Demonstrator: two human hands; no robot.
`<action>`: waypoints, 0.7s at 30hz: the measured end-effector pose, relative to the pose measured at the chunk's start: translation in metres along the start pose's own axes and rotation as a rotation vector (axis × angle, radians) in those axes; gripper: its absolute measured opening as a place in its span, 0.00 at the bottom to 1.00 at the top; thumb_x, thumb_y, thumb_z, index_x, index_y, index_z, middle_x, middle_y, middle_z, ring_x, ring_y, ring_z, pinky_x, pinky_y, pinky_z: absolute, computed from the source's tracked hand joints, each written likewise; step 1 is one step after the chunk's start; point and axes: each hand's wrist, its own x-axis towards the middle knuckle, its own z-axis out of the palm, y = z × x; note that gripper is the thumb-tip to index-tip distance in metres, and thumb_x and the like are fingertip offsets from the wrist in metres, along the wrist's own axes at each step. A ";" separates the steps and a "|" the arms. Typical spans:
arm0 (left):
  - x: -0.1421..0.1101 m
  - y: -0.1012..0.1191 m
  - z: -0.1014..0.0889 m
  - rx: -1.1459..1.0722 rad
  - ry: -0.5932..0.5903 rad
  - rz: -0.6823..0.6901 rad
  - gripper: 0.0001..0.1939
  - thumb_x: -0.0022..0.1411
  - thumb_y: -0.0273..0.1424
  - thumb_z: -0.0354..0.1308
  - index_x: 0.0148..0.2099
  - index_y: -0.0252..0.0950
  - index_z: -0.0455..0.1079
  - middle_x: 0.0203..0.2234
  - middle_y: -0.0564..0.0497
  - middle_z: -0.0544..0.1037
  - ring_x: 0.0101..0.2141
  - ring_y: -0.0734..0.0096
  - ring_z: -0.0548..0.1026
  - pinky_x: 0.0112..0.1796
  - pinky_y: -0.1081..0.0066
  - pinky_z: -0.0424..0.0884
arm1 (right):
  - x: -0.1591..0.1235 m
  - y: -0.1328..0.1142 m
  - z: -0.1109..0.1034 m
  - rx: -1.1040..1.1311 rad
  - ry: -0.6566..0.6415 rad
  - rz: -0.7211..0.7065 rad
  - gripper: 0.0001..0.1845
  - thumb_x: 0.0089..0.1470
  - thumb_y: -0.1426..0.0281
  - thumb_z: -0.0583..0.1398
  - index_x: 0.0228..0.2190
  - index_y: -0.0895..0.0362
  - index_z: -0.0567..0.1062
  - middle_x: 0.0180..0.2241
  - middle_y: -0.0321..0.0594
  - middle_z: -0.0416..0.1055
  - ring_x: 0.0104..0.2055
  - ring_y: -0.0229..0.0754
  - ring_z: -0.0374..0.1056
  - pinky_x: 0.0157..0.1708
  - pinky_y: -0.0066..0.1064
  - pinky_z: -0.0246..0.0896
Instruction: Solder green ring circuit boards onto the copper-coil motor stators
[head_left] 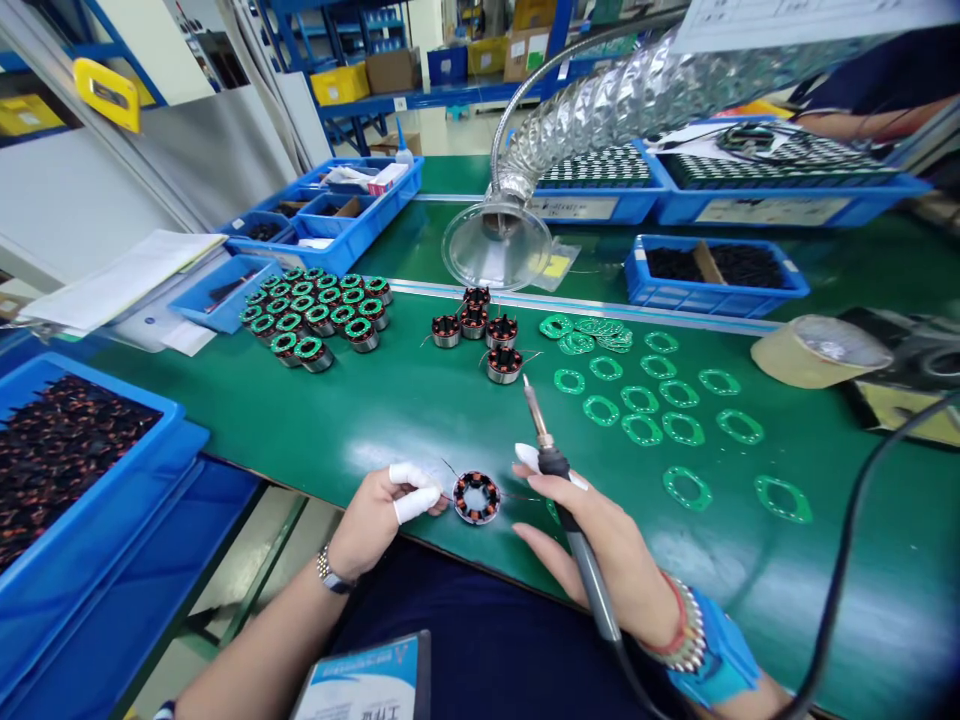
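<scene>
A wound motor stator (477,497) with copper coils and black insulation lies at the table's near edge, its thin wire leads sticking out. White finger cots cover the thumb and a finger of my left hand (405,495), which is closed in a pinch on a wire lead at the stator's left side. My right hand (600,540) grips a soldering iron (583,560), its tip pointing up and away, apart from the stator. A green ring-shaped circuit board (553,511) is partly hidden behind the right hand.
Several bare stators (504,364) stand ahead. Loose green ring boards (642,430) lie right; stators with boards (311,350) are grouped left. A fume hood (496,262) hangs above. Beyond are a blue parts bin (712,295) and, left, a coil-filled bin (169,420). The iron's cable (847,560) loops right.
</scene>
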 end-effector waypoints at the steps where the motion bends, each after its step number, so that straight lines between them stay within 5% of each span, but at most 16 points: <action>1: 0.001 0.000 0.001 -0.063 0.002 -0.017 0.07 0.50 0.32 0.64 0.28 0.33 0.72 0.24 0.49 0.78 0.27 0.68 0.74 0.32 0.69 0.70 | -0.001 0.001 0.000 -0.003 0.006 0.010 0.25 0.51 0.72 0.60 0.51 0.55 0.61 0.46 0.48 0.71 0.50 0.48 0.67 0.46 0.40 0.67; 6: -0.001 0.000 0.000 -0.092 -0.048 -0.084 0.07 0.51 0.31 0.64 0.31 0.32 0.71 0.28 0.48 0.78 0.29 0.69 0.75 0.35 0.69 0.70 | -0.003 0.004 -0.002 -0.005 0.038 0.056 0.25 0.50 0.71 0.61 0.50 0.55 0.61 0.45 0.48 0.72 0.48 0.48 0.68 0.45 0.39 0.68; 11: -0.004 0.000 -0.004 -0.113 -0.100 -0.027 0.24 0.44 0.24 0.68 0.45 0.36 0.67 0.40 0.47 0.74 0.41 0.67 0.73 0.45 0.67 0.68 | -0.005 0.005 -0.005 -0.010 0.080 0.109 0.24 0.50 0.70 0.61 0.49 0.54 0.62 0.44 0.46 0.73 0.47 0.47 0.69 0.44 0.38 0.68; 13: 0.000 0.000 -0.002 -0.173 -0.062 0.007 0.23 0.49 0.28 0.66 0.48 0.35 0.66 0.42 0.44 0.74 0.43 0.65 0.72 0.46 0.66 0.67 | -0.005 0.004 -0.006 -0.022 0.096 0.124 0.24 0.50 0.70 0.61 0.49 0.54 0.63 0.43 0.45 0.73 0.47 0.47 0.69 0.44 0.37 0.68; 16: 0.009 0.002 0.002 -0.208 0.029 -0.019 0.16 0.56 0.34 0.60 0.45 0.32 0.69 0.38 0.43 0.76 0.38 0.65 0.74 0.42 0.65 0.70 | -0.006 0.005 -0.006 -0.028 0.121 0.125 0.24 0.49 0.71 0.61 0.48 0.53 0.63 0.41 0.43 0.74 0.46 0.47 0.70 0.43 0.36 0.68; 21: 0.023 0.006 0.006 -0.042 0.055 -0.073 0.12 0.48 0.34 0.65 0.34 0.32 0.72 0.29 0.48 0.79 0.30 0.68 0.76 0.36 0.68 0.72 | -0.008 0.007 -0.006 -0.004 0.134 0.150 0.24 0.49 0.72 0.62 0.48 0.53 0.63 0.42 0.43 0.73 0.45 0.46 0.70 0.41 0.35 0.69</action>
